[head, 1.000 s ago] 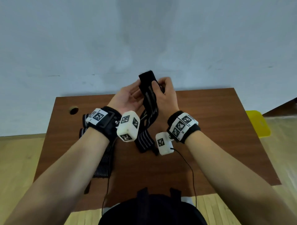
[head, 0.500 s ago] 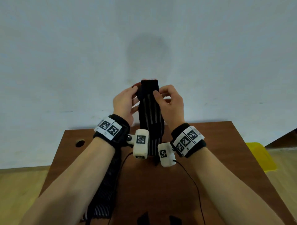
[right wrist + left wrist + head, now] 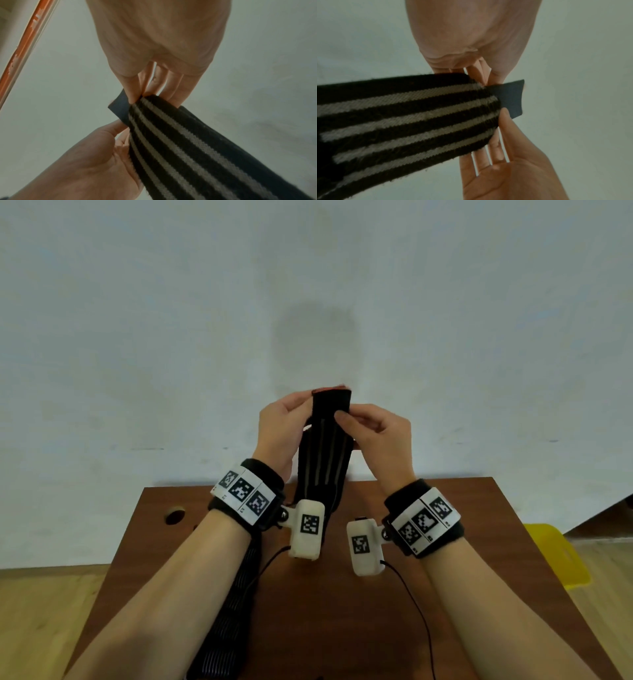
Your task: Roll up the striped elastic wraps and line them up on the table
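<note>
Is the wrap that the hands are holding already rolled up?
No, the wrap hangs down flat and unrolled, with both hands pinching only its plain black top end.

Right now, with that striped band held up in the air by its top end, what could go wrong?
1. Both the left hand and the right hand only pinch the top edge of the striped wrap; a loose grip could let it drop.
2. Its long tail hangs free toward the table, so the roll may start crooked.
3. A second wrap lies under the left forearm and could get dragged off.
</note>
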`<state>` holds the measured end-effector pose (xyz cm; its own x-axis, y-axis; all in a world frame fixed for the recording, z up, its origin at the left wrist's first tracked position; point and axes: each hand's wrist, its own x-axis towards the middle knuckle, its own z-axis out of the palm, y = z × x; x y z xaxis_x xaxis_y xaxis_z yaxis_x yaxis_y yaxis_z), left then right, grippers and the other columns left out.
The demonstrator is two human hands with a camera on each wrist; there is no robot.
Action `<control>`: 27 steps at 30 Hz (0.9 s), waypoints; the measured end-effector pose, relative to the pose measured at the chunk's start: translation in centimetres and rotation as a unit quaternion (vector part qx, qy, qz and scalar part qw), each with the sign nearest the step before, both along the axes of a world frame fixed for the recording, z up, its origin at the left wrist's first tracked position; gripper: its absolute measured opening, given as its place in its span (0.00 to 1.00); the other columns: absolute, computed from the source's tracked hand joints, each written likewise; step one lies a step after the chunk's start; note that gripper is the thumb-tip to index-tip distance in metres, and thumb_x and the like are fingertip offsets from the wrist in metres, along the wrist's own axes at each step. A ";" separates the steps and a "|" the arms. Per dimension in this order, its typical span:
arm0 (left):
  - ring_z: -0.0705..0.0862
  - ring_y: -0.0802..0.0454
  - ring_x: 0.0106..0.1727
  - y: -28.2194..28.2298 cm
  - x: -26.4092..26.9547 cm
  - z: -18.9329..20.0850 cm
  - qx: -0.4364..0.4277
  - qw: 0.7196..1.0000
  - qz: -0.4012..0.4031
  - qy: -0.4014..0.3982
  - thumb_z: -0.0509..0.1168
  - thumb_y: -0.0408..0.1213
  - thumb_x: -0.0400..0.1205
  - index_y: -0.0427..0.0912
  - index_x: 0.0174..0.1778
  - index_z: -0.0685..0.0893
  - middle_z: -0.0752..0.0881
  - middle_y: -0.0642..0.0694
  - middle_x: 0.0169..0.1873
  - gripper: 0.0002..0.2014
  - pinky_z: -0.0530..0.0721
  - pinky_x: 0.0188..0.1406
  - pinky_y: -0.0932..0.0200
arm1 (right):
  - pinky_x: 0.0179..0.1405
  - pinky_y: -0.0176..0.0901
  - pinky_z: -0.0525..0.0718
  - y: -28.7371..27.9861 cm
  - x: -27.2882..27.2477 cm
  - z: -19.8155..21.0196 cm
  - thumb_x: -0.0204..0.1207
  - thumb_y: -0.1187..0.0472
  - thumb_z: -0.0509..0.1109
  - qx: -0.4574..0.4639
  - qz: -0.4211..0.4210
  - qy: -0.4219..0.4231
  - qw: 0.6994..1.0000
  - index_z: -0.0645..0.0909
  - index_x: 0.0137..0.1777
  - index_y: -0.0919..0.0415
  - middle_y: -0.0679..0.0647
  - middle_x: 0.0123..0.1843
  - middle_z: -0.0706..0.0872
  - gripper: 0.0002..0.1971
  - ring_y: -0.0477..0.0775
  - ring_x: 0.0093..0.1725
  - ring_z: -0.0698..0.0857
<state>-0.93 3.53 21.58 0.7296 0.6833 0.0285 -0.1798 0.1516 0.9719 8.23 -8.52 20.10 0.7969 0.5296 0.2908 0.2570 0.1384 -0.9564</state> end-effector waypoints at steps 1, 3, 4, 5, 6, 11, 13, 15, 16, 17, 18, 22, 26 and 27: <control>0.93 0.52 0.51 -0.2 -0.1 0.1 -0.004 1.000 -0.001 -0.006 0.71 0.37 0.85 0.41 0.59 0.93 0.94 0.43 0.51 0.10 0.88 0.45 0.61 | 0.45 0.50 0.93 -0.2 0.0 0.1 0.79 0.65 0.78 0.006 -0.004 0.011 1.000 0.92 0.53 0.62 0.54 0.44 0.95 0.05 0.52 0.45 0.94; 0.92 0.53 0.47 -0.5 -0.2 0.2 -0.005 1.000 0.002 -0.008 0.70 0.37 0.87 0.41 0.60 0.93 0.94 0.42 0.49 0.10 0.88 0.43 0.61 | 0.43 0.51 0.94 -0.5 0.0 0.3 0.80 0.65 0.78 0.012 -0.009 0.023 1.000 0.92 0.54 0.65 0.56 0.44 0.95 0.06 0.54 0.45 0.95; 0.92 0.53 0.47 -0.6 -0.2 0.2 0.000 1.000 0.002 -0.006 0.69 0.38 0.87 0.41 0.60 0.93 0.94 0.42 0.49 0.10 0.88 0.43 0.61 | 0.42 0.51 0.94 -0.6 0.0 0.4 0.80 0.65 0.78 0.013 -0.008 0.032 0.999 0.91 0.54 0.66 0.57 0.44 0.95 0.06 0.55 0.44 0.95; 0.92 0.52 0.47 -0.7 -0.2 0.3 0.003 1.000 0.000 -0.005 0.69 0.38 0.87 0.41 0.60 0.93 0.94 0.42 0.49 0.10 0.88 0.43 0.60 | 0.41 0.49 0.94 -0.7 0.0 0.4 0.80 0.65 0.78 0.012 -0.007 0.041 0.999 0.91 0.55 0.67 0.58 0.44 0.95 0.07 0.55 0.44 0.95; 0.93 0.51 0.49 -0.8 -0.2 0.3 0.007 1.000 -0.001 -0.003 0.69 0.38 0.87 0.41 0.60 0.93 0.94 0.42 0.49 0.10 0.88 0.45 0.59 | 0.40 0.48 0.93 -0.8 -0.1 0.5 0.80 0.65 0.78 0.011 -0.006 0.048 0.999 0.91 0.55 0.67 0.58 0.44 0.95 0.07 0.55 0.44 0.95; 0.93 0.48 0.53 -1.2 -0.2 0.2 0.006 1.000 -0.012 0.004 0.68 0.39 0.88 0.43 0.60 0.93 0.94 0.43 0.51 0.11 0.90 0.47 0.56 | 0.40 0.44 0.92 -1.4 0.0 0.5 0.79 0.65 0.79 -0.001 -0.011 0.059 0.998 0.92 0.54 0.64 0.56 0.42 0.95 0.05 0.53 0.43 0.95; 0.94 0.49 0.52 -1.2 -0.2 0.2 0.000 1.000 -0.013 0.009 0.68 0.39 0.88 0.43 0.60 0.93 0.94 0.43 0.50 0.11 0.89 0.41 0.58 | 0.41 0.43 0.92 -1.6 0.0 0.4 0.80 0.65 0.78 -0.009 -0.010 0.060 0.998 0.92 0.55 0.63 0.55 0.43 0.95 0.06 0.53 0.44 0.95; 0.94 0.49 0.51 -1.2 -0.2 0.1 -0.003 1.000 -0.012 0.007 0.67 0.38 0.88 0.41 0.59 0.93 0.95 0.43 0.50 0.10 0.88 0.38 0.59 | 0.44 0.43 0.92 -1.8 0.1 0.3 0.82 0.64 0.76 -0.019 0.004 0.057 0.998 0.92 0.58 0.63 0.55 0.45 0.96 0.08 0.53 0.46 0.95; 0.94 0.49 0.51 -1.2 -0.2 0.0 -0.005 1.000 -0.009 0.005 0.67 0.37 0.88 0.41 0.59 0.93 0.95 0.43 0.49 0.10 0.89 0.39 0.59 | 0.47 0.44 0.92 -1.9 0.1 0.2 0.83 0.64 0.75 -0.023 0.015 0.055 0.998 0.91 0.59 0.63 0.55 0.47 0.96 0.08 0.53 0.48 0.95; 0.94 0.49 0.52 -1.1 -0.2 -0.2 -0.008 1.000 -0.003 0.002 0.67 0.37 0.88 0.40 0.59 0.93 0.94 0.43 0.50 0.10 0.89 0.40 0.59 | 0.50 0.46 0.93 -2.0 0.1 0.2 0.84 0.64 0.74 -0.024 0.029 0.054 0.998 0.91 0.60 0.63 0.55 0.48 0.96 0.09 0.53 0.50 0.95; 0.94 0.49 0.53 -1.0 -0.2 -0.3 -0.014 1.000 0.001 0.000 0.67 0.37 0.88 0.40 0.59 0.92 0.94 0.42 0.50 0.10 0.89 0.41 0.58 | 0.54 0.48 0.92 -2.1 0.0 0.2 0.84 0.64 0.73 -0.024 0.041 0.054 0.997 0.91 0.61 0.62 0.55 0.50 0.96 0.09 0.54 0.52 0.95; 0.93 0.48 0.55 -1.0 -0.2 -0.5 -0.019 1.000 -0.014 -0.002 0.68 0.38 0.88 0.41 0.61 0.92 0.94 0.42 0.53 0.11 0.89 0.44 0.57 | 0.57 0.51 0.92 -2.1 0.0 0.0 0.84 0.64 0.73 -0.020 0.040 0.071 0.996 0.90 0.60 0.63 0.55 0.50 0.96 0.09 0.55 0.52 0.95; 0.94 0.50 0.52 -1.3 -0.1 -0.3 -0.034 0.999 -0.013 0.000 0.67 0.38 0.88 0.42 0.59 0.93 0.94 0.43 0.50 0.10 0.88 0.37 0.61 | 0.58 0.55 0.92 -1.8 0.3 -0.2 0.83 0.63 0.74 -0.018 0.025 0.094 0.995 0.91 0.60 0.64 0.57 0.49 0.95 0.09 0.57 0.52 0.95; 0.94 0.50 0.51 -1.3 -0.1 -0.3 -0.033 0.999 -0.012 0.004 0.67 0.38 0.88 0.42 0.59 0.93 0.94 0.43 0.50 0.10 0.88 0.36 0.61 | 0.58 0.56 0.92 -1.7 0.3 -0.3 0.83 0.63 0.74 -0.019 0.023 0.095 0.995 0.91 0.60 0.64 0.57 0.50 0.95 0.09 0.57 0.52 0.95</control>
<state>-1.01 2.22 21.30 0.7463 0.6652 -0.0220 -0.1677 0.2199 0.9610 8.57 -10.26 19.83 0.8105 0.5742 0.1159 0.0656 0.1077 -0.9920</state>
